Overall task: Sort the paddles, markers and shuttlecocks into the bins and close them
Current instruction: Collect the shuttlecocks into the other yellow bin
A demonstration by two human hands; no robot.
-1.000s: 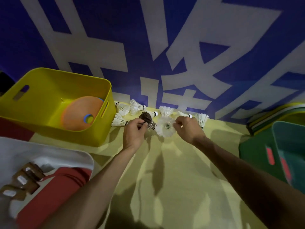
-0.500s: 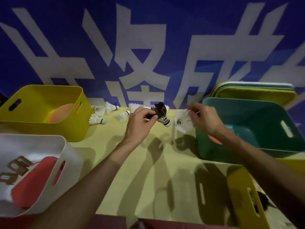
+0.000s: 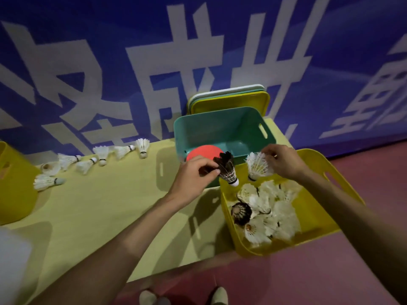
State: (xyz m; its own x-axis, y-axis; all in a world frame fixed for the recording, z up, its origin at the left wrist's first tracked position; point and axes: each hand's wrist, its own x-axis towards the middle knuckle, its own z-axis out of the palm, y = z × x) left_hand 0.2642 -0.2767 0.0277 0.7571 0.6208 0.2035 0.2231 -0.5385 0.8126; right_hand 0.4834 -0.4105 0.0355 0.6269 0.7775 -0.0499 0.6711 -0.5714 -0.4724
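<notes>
Shuttlecocks counted: seven white ones are seen loose on the yellow-green table (image 3: 105, 208), strung along its far left edge near the blue lettered banner (image 3: 220, 51). They run from the nearest loose shuttlecock (image 3: 45, 183) to the farthest one (image 3: 142, 145).

One dark shuttlecock (image 3: 226, 170) is pinched by its feathers between thumb and fingertips of the left hand (image 3: 193, 175), cork pointing down, at the near-left rim of the right yellow bin (image 3: 319, 219). One white shuttlecock (image 3: 257, 167) is gripped at the feather skirt by the curled fingers of the right hand (image 3: 284, 161), cork down, over the far edge of the same bin.

Inside that bin one dark shuttlecock (image 3: 241, 213) is noted among a heap of white ones (image 3: 271, 216); the heap's number cannot be told.

Bins counted: four. These are the right yellow bin, a teal bin (image 3: 220, 128) just behind it holding one red-orange round item (image 3: 204, 153), a second yellow bin (image 3: 13, 194) cut off at the left edge, and a blurred white bin (image 3: 11, 260) at lower left. Three lids (image 3: 231, 100) are stacked upright against the banner behind the teal bin.

Both forearms are extended forward, wrists level, the hands near each other but apart.
</notes>
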